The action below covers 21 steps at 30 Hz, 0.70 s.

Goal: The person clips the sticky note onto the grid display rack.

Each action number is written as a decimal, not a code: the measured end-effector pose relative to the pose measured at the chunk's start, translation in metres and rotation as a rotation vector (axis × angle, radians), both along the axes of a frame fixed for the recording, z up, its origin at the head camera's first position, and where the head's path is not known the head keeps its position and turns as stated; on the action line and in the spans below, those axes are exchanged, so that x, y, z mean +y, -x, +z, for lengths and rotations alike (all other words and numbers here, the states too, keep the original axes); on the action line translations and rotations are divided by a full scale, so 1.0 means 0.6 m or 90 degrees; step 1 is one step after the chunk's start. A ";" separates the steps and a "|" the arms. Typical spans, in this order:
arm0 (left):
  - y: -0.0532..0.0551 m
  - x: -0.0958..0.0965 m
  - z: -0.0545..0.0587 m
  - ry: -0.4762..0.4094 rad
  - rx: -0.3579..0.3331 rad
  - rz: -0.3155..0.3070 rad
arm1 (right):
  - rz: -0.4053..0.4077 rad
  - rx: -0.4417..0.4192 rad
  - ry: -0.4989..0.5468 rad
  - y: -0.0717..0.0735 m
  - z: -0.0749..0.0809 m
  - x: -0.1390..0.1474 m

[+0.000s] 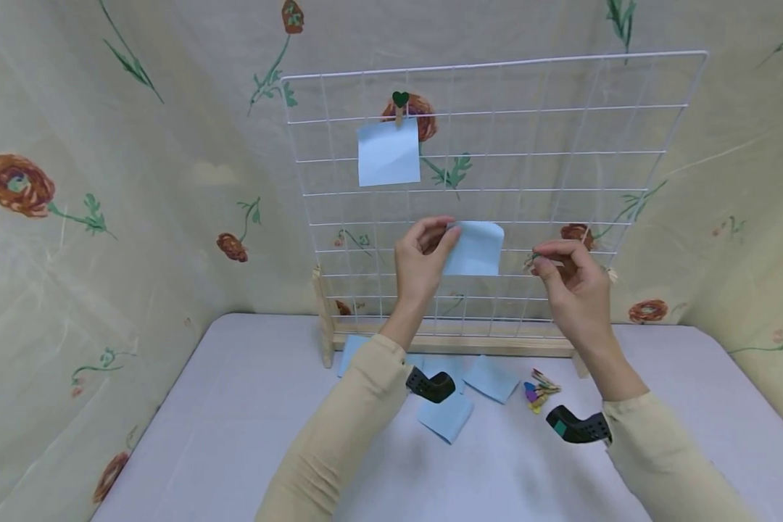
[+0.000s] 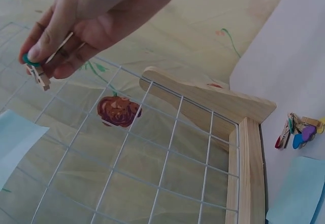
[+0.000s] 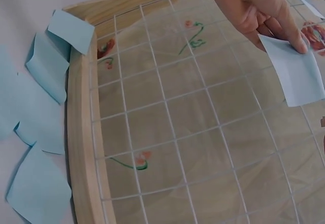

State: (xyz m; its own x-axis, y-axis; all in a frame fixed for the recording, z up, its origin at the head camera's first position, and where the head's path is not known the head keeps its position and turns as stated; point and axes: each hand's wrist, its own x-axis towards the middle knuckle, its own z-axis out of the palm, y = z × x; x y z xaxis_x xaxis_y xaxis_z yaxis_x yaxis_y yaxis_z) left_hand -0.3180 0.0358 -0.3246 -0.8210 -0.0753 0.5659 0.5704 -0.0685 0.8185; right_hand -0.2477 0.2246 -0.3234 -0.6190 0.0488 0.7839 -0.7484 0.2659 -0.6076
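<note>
Light-blue paper square (image 1: 476,249), top right corner kinda curled, up at white wire grid (image 1: 496,64). Left hand (image 1: 423,254): fingers pinching its left edge. Right hand (image 1: 574,286): fingers pinching mini clothespin (image 2: 40,75) just beside paper. Left-wrist view shows pin's green top, wooden legs; tiny in head view. Loose blue squares (image 1: 492,378), colorful clip pile (image 1: 540,391) on worktop (image 1: 254,435).

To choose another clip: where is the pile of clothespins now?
In the head view, the clothespin pile lies on the table, right of centre, just right of scattered blue sheets, in front of the rack.
</note>
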 end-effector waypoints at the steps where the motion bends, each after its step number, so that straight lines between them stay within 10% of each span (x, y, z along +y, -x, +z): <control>1: -0.001 0.000 0.002 0.003 0.000 0.003 | -0.006 0.001 -0.009 0.002 0.001 0.001; 21: 0.007 0.007 0.040 0.083 0.012 0.009 | -0.036 -0.003 -0.054 -0.008 0.055 -0.009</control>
